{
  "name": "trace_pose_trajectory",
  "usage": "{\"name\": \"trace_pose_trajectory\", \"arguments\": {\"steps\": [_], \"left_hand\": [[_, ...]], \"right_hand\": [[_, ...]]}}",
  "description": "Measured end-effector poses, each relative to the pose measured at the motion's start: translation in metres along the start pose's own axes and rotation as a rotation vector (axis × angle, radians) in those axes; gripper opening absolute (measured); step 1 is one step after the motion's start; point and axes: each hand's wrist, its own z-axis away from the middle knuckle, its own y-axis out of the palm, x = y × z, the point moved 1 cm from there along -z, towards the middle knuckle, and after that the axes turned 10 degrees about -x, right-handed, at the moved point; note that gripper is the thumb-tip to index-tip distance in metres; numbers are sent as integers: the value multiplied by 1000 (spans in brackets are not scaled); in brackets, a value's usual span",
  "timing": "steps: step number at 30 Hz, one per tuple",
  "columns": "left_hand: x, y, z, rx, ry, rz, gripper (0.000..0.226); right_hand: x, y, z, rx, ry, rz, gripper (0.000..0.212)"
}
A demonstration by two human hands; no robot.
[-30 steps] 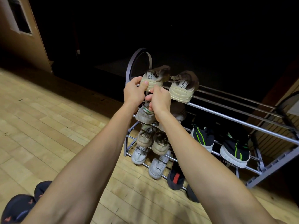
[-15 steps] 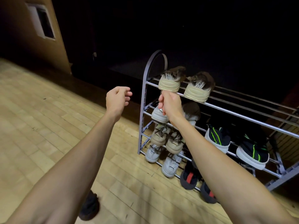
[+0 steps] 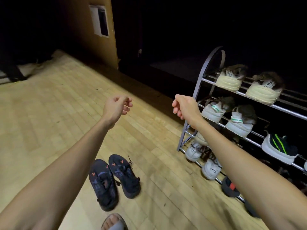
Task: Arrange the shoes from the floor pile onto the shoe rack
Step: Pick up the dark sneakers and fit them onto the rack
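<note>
A metal shoe rack (image 3: 201, 100) stands at the right. Two cream-soled brown shoes (image 3: 245, 83) sit on its top tier, a white pair with green stripes (image 3: 227, 116) below, a black shoe with neon green lines (image 3: 279, 149) further right, and white shoes (image 3: 201, 156) near the bottom. A pair of dark blue sneakers with orange marks (image 3: 114, 180) lies on the wooden floor. My left hand (image 3: 118, 107) hangs over the floor with loosely curled fingers, holding nothing. My right hand (image 3: 185, 107) is beside the rack's left post, fingers loosely curled, empty.
A foot in a sandal (image 3: 113, 222) shows at the bottom edge. A wooden wall panel (image 3: 99, 30) stands at the back; beyond it the room is dark. A black and red slipper (image 3: 230, 187) lies under the rack's lowest bars.
Both hands have come off the top-tier shoe and drawn back to the left of the rack. The view has swung left and down, bringing the dark blue sneakers into sight.
</note>
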Motion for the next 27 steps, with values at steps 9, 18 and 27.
{"name": "trace_pose_trajectory", "arguments": {"steps": [9,18,27], "left_hand": [[90,-70,12,104,-245,-197,26],[195,-119,26,189,-481,-407,31],[278,-168,49,275,-681,-629,37]], "right_hand": [[-28,99,19,284,86,170,35],[-93,198,43,590,180,323,37],[-168,264,91,836,266,450,41]]}}
